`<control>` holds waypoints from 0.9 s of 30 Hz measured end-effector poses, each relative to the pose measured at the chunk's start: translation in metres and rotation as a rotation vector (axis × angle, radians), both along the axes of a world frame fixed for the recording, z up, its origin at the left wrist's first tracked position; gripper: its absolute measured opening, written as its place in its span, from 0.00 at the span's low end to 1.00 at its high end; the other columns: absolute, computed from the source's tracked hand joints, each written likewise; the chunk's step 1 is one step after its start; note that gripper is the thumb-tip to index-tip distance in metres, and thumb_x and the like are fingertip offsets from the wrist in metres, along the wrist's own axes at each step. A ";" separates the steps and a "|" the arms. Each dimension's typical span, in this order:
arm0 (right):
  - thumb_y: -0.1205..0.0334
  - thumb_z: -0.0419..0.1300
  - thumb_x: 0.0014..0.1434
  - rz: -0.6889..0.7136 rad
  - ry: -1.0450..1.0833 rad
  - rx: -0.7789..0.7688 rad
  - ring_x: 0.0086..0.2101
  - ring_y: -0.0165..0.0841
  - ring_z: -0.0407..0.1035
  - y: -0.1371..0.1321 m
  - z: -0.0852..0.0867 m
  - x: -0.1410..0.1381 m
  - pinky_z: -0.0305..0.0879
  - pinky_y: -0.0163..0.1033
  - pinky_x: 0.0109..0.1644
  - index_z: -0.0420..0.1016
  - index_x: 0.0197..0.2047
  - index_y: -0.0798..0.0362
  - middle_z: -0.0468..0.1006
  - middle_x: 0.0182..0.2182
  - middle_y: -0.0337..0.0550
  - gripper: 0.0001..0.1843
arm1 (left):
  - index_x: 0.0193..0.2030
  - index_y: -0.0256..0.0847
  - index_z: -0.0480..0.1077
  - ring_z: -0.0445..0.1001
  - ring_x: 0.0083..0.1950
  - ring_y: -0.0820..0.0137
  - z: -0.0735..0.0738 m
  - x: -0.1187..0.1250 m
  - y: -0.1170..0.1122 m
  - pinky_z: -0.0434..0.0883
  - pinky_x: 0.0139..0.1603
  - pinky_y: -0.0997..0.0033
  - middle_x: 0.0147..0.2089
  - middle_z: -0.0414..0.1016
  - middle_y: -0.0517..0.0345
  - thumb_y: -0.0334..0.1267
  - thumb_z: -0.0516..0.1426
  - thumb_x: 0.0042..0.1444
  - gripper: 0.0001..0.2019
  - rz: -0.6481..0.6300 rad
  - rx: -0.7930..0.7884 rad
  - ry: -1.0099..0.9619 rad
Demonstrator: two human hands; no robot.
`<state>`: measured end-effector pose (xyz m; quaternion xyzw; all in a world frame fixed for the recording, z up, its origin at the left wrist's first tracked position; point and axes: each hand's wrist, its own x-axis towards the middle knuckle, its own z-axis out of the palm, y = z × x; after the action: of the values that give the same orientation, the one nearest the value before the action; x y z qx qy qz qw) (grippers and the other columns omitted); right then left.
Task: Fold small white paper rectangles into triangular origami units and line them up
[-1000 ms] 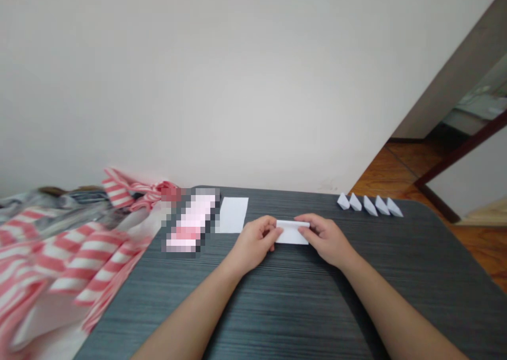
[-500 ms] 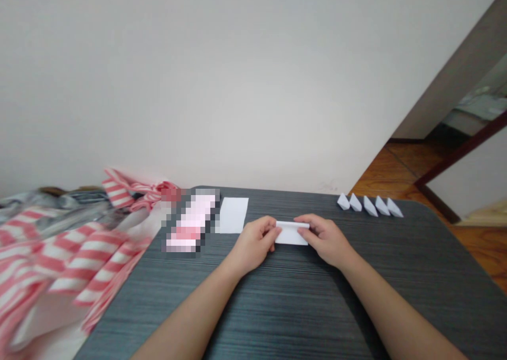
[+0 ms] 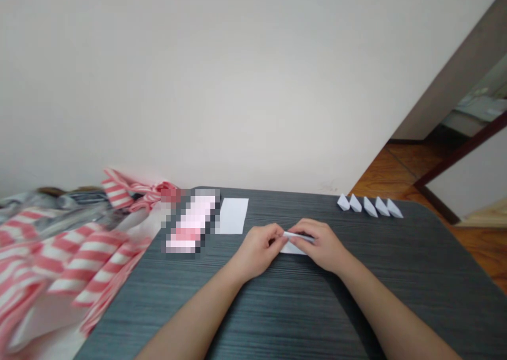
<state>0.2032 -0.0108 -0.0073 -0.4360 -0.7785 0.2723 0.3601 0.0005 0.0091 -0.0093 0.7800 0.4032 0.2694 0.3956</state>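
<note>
My left hand (image 3: 259, 250) and my right hand (image 3: 321, 243) meet at the middle of a dark wood-grain table (image 3: 277, 307). Between them lies a small white paper strip (image 3: 295, 242), folded lengthwise and partly covered by the fingers. The fingers of both hands are curled and pinch the strip, the left at its left end, the right over its top and right end. A flat white paper rectangle (image 3: 233, 215) lies on the table just left of my left hand.
Several small folded white paper triangles (image 3: 370, 205) stand in a row at the table's far right. A blurred pink object (image 3: 192, 221) lies next to the flat paper. Red-and-white striped cloth (image 3: 71, 265) is heaped off the table's left edge. A white wall rises behind; wood floor shows at right.
The paper strip has been folded narrower. My right hand has slid left over it, and both hands have dropped slightly toward me and come closer together.
</note>
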 end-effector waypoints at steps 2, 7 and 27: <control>0.63 0.59 0.64 0.000 -0.010 0.012 0.34 0.34 0.73 0.000 -0.001 -0.001 0.67 0.37 0.40 0.79 0.37 0.52 0.80 0.33 0.44 0.07 | 0.28 0.39 0.66 0.61 0.27 0.74 0.000 0.000 0.000 0.56 0.28 0.76 0.24 0.64 0.64 0.43 0.52 0.63 0.14 -0.019 0.025 0.012; 0.66 0.58 0.64 -0.027 -0.008 0.029 0.31 0.32 0.72 0.000 -0.004 -0.002 0.64 0.35 0.37 0.77 0.32 0.53 0.77 0.29 0.42 0.09 | 0.27 0.39 0.63 0.60 0.27 0.75 0.000 0.001 0.000 0.54 0.28 0.76 0.24 0.61 0.66 0.40 0.53 0.62 0.13 -0.050 0.045 0.042; 0.67 0.59 0.61 -0.103 0.029 -0.020 0.30 0.31 0.71 -0.003 0.002 -0.004 0.63 0.34 0.36 0.76 0.31 0.54 0.77 0.28 0.40 0.08 | 0.29 0.39 0.64 0.60 0.26 0.75 -0.003 0.000 0.002 0.55 0.26 0.77 0.23 0.62 0.66 0.42 0.54 0.62 0.12 -0.010 -0.053 -0.037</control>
<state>0.1988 -0.0133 -0.0054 -0.4753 -0.7469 0.2675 0.3804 0.0003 0.0108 -0.0122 0.7662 0.3991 0.2710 0.4245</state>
